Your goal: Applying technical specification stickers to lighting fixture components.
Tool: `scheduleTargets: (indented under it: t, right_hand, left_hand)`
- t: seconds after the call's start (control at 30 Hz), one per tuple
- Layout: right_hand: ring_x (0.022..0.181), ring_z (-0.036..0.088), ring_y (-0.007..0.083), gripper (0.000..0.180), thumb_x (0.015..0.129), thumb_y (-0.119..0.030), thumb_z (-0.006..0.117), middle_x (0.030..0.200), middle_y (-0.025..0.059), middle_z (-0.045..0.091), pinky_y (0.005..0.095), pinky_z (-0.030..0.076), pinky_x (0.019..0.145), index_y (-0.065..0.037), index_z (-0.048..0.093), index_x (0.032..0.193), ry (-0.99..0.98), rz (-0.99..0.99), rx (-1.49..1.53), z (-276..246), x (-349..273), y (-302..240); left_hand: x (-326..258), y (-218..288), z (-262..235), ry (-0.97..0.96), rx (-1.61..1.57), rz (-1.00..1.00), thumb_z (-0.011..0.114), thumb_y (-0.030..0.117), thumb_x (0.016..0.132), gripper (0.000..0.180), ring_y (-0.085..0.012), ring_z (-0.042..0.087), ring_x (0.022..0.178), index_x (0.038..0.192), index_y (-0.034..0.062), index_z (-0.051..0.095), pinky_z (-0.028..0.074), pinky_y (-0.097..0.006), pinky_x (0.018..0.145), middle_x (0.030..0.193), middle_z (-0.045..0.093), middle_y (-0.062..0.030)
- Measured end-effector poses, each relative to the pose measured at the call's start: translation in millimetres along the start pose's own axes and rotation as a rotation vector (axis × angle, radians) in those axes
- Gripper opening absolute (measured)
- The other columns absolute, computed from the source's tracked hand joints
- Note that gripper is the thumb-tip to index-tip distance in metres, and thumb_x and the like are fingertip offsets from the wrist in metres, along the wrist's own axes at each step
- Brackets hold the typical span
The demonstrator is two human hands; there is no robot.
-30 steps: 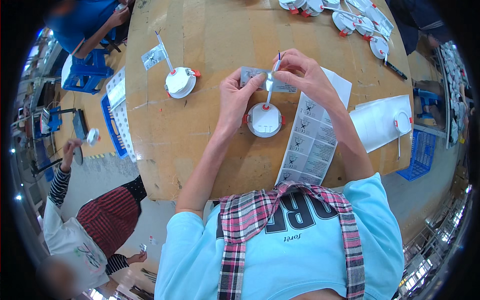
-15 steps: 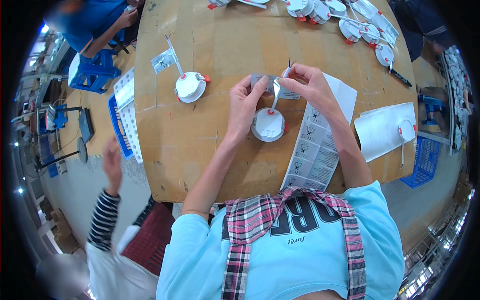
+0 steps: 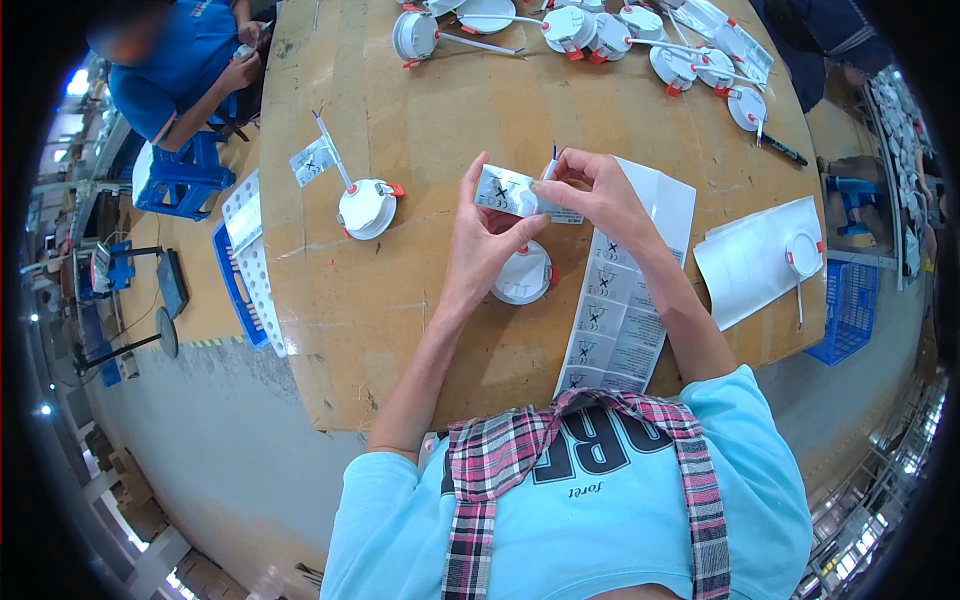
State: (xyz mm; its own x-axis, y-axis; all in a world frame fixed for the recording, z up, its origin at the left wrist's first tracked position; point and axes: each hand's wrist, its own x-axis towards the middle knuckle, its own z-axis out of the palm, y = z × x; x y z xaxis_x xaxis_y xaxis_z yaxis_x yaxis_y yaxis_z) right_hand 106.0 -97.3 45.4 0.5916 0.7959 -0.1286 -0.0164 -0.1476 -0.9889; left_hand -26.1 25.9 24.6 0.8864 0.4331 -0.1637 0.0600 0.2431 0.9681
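Note:
A silvery printed label [image 3: 505, 190] wraps around the white cable of a round white downlight [image 3: 522, 279], which lies on the cardboard-covered table below my hands. My right hand [image 3: 606, 200] pinches the label at the cable, whose blue wire end sticks up above the fingers. My left hand [image 3: 468, 240] is at the label's left part, thumb and fingers apart, some fingers hidden behind it. Under my right forearm lies a long label sheet [image 3: 620, 315]. To the left, another downlight [image 3: 367, 210] carries a similar label [image 3: 312, 162] on its upright cable.
Several downlights [image 3: 568, 28] crowd the far right, near a black marker [image 3: 784, 150]. White backing sheets [image 3: 745, 265] and one downlight [image 3: 803, 255] lie at right. A person in blue [image 3: 180, 65] sits far left by a blue stool [image 3: 190, 175]. Blue crates [image 3: 845, 310] stand beside the table.
My left thumb has dropped away from the label and the left fingers have spread. My right hand keeps its pinch. The striped-sleeved person at lower left has gone from view.

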Motion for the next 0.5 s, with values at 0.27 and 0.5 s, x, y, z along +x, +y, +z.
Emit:
scheduleTargets:
  t: [0.27, 0.5]
  right_hand:
    - [0.068, 0.052, 0.0053, 0.021, 0.081, -0.023, 0.07, 0.071, -0.0002, 0.059, 0.0218, 0.039, 0.061, -0.003, 0.063, 0.078, -0.022, 0.081, 0.064, -2.8, -2.1, -6.7]
    - [0.069, 0.046, 0.0037, 0.021, 0.084, -0.025, 0.068, 0.07, -0.0044, 0.054, 0.0214, 0.034, 0.063, -0.005, 0.062, 0.079, -0.032, 0.106, 0.147, -1.3, -0.9, -0.4]
  left_hand:
    - [1.4, 1.8, 0.5, -0.041, 0.015, 0.038, 0.071, 0.0, 0.077, 0.094, -0.0164, 0.065, 0.087, 0.147, 0.0032, 0.009, 0.054, -0.027, 0.065, 0.102, 0.062, -0.0124]
    - [2.3, -2.5, -3.9, -0.039, 0.04, 0.0, 0.073, 0.002, 0.077, 0.094, -0.0149, 0.065, 0.08, 0.147, 0.0031, 0.01, 0.053, -0.026, 0.063, 0.093, 0.065, -0.0109]
